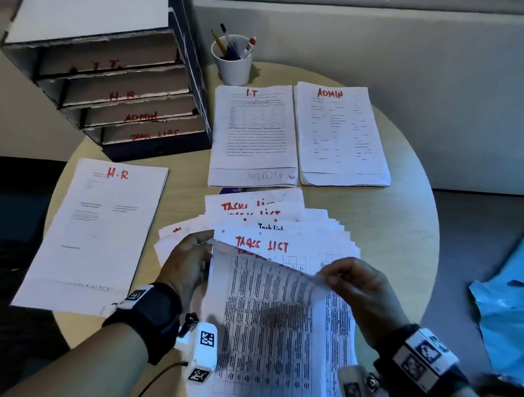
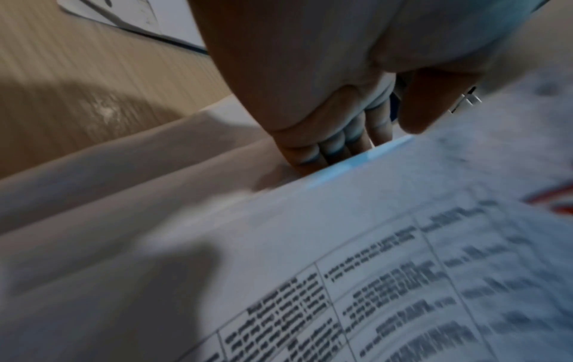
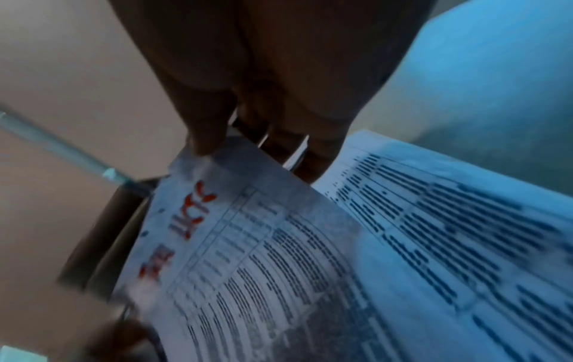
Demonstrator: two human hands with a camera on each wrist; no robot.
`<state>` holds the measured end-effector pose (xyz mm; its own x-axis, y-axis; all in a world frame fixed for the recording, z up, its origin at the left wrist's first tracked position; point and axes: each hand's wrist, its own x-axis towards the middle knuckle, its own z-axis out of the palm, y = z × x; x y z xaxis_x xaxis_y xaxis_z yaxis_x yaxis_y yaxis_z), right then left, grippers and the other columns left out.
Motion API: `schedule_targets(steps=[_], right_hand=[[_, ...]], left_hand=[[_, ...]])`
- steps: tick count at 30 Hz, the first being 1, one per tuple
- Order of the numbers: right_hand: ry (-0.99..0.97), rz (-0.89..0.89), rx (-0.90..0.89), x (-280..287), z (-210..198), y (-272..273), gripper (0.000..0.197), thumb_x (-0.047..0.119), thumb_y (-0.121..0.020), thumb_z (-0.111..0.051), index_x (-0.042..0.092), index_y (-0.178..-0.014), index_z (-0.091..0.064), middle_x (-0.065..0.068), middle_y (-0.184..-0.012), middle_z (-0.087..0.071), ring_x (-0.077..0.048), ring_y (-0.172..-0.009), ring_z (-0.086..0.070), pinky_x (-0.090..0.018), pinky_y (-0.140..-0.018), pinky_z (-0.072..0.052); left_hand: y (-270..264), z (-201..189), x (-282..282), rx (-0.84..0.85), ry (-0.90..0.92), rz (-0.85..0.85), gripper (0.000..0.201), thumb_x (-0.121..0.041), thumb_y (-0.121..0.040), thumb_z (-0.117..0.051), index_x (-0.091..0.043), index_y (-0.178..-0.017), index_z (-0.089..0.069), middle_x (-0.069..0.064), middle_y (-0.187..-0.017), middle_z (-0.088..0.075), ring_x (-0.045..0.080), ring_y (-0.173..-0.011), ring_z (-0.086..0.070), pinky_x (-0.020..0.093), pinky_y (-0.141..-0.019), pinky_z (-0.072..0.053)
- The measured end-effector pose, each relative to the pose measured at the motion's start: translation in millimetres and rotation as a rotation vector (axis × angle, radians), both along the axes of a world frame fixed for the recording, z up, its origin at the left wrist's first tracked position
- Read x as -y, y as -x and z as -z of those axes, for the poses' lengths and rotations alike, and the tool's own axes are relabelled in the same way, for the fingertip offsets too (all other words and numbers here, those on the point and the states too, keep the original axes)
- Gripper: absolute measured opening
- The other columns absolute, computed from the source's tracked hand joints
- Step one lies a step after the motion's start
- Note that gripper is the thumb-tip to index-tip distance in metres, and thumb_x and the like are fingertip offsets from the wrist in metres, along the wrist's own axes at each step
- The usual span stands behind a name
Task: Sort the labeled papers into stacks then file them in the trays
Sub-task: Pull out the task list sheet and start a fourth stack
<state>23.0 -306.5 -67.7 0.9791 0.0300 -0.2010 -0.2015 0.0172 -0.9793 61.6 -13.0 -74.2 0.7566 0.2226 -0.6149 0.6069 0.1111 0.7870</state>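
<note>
A sheet with a printed table [image 1: 264, 308] is lifted at its top edge over a fan of papers marked TASK LIST [image 1: 262, 223] in the middle of the round table [image 1: 392, 233]. My left hand [image 1: 199, 246] holds the sheet's left top corner, its fingers [image 2: 325, 147] curled under the edge. My right hand [image 1: 326, 275] pinches the right top corner [image 3: 210, 151] between thumb and fingers. Three stacks lie flat: I.T [image 1: 253, 132], ADMIN [image 1: 341, 135] and H.R [image 1: 94, 235]. The tray tower [image 1: 121, 93] with the labels I.T., H.R., ADMIN and TASK LIST stands at the back left.
A white cup with pens [image 1: 232, 59] stands behind the I.T stack. A crumpled blue plastic sheet [image 1: 512, 305] lies off the table's right side. A wall runs behind the table. The table's near edge is under my forearms.
</note>
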Motion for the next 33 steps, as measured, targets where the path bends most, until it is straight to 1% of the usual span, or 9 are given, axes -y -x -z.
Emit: schedule_targets(steps=[4, 8, 10, 14, 17, 20, 23, 27, 33], right_hand=[[-0.234, 0.001, -0.234, 6.2, 10.2, 5.7, 0.038, 0.010, -0.071, -0.080, 0.015, -0.106, -0.067, -0.012, -0.093, -0.073, -0.020, -0.085, -0.068, -0.028, -0.078, -0.055], [0.326, -0.038, -0.216, -7.0, 22.8, 1.0, 0.021, 0.001, -0.077, -0.077, 0.021, -0.082, -0.071, 0.009, -0.073, -0.074, -0.015, -0.071, -0.067, -0.031, -0.067, -0.054], [0.383, -0.002, -0.133, -8.7, 23.0, 4.9, 0.018, 0.006, -0.077, -0.079, 0.019, -0.068, -0.071, 0.011, -0.065, -0.067, -0.008, -0.063, -0.060, -0.028, -0.063, -0.048], [0.213, 0.110, -0.049, 5.7, 21.4, 22.2, 0.032, -0.015, -0.071, -0.074, 0.017, -0.072, -0.077, 0.010, -0.130, -0.061, -0.002, -0.117, -0.058, -0.024, -0.093, -0.047], [0.181, -0.032, -0.093, 7.0, 10.9, 36.1, 0.044, -0.020, -0.072, -0.069, 0.022, -0.075, -0.080, 0.016, -0.112, -0.072, -0.001, -0.105, -0.065, -0.016, -0.084, -0.050], [0.158, 0.035, -0.082, 4.3, 9.8, 40.2, 0.047, -0.020, -0.070, -0.071, 0.026, -0.073, -0.079, 0.005, -0.079, -0.076, -0.005, -0.071, -0.068, -0.013, -0.063, -0.050], [-0.146, 0.207, -0.146, 3.5, 14.3, 37.6, 0.034, 0.015, -0.062, -0.089, 0.013, -0.092, -0.074, -0.013, -0.093, -0.075, -0.026, -0.085, -0.070, -0.029, -0.073, -0.058], [-0.300, 0.201, -0.259, 9.3, 19.9, 36.5, 0.068, 0.003, -0.067, -0.078, 0.010, -0.129, -0.051, -0.022, -0.112, -0.069, -0.040, -0.102, -0.067, -0.053, -0.088, -0.055], [-0.239, 0.285, -0.362, 37.1, 39.1, 58.2, 0.060, 0.019, -0.053, -0.089, -0.004, -0.105, -0.069, -0.028, -0.107, -0.069, -0.043, -0.100, -0.065, -0.049, -0.085, -0.054]], left_hand=[[-3.4, 1.0, -0.5, -0.006, 0.068, 0.011, 0.026, -0.005, -0.095, -0.049, -0.013, -0.112, -0.067, 0.011, -0.092, -0.076, 0.021, -0.061, -0.065, 0.021, -0.049, -0.049], [-0.8, -4.7, 1.5, -0.010, -0.066, 0.295, 0.031, 0.002, -0.089, -0.058, -0.016, -0.110, -0.073, 0.009, -0.105, -0.076, 0.036, -0.096, -0.071, 0.050, -0.084, -0.059], [6.5, -15.6, 2.5, 0.028, -0.095, 0.383, 0.029, 0.006, -0.089, -0.060, -0.016, -0.102, -0.075, 0.004, -0.097, -0.078, 0.027, -0.089, -0.073, 0.037, -0.069, -0.058], [27.4, -32.9, -5.0, 0.132, 0.010, 0.495, 0.007, -0.010, -0.076, -0.068, -0.013, -0.076, -0.074, 0.009, -0.081, -0.074, 0.017, -0.077, -0.065, 0.021, -0.067, -0.048], [39.6, -36.1, -10.6, 0.111, 0.050, 0.637, 0.012, -0.014, -0.076, -0.065, -0.012, -0.079, -0.076, 0.012, -0.090, -0.074, 0.019, -0.085, -0.067, 0.021, -0.077, -0.050], [42.3, -31.8, -15.5, 0.026, 0.266, 0.462, 0.023, -0.014, -0.082, -0.060, -0.002, -0.096, -0.073, 0.024, -0.107, -0.071, 0.035, -0.101, -0.067, 0.043, -0.093, -0.051], [37.1, -21.4, -13.9, -0.056, 0.407, 0.197, 0.035, -0.019, -0.098, -0.038, 0.000, -0.107, -0.066, 0.021, -0.107, -0.069, 0.029, -0.093, -0.066, 0.042, -0.088, -0.050], [19.3, -10.8, 5.6, 0.065, -0.281, 0.402, 0.021, -0.007, -0.098, -0.050, -0.012, -0.100, -0.070, 0.003, -0.100, -0.071, 0.015, -0.084, -0.064, 0.024, -0.076, -0.047], [-7.1, -6.0, 44.3, 0.093, -0.791, 0.871, 0.014, -0.027, -0.090, -0.057, -0.018, -0.083, -0.050, 0.011, -0.086, -0.055, 0.031, -0.084, -0.054, 0.033, -0.072, -0.042]])
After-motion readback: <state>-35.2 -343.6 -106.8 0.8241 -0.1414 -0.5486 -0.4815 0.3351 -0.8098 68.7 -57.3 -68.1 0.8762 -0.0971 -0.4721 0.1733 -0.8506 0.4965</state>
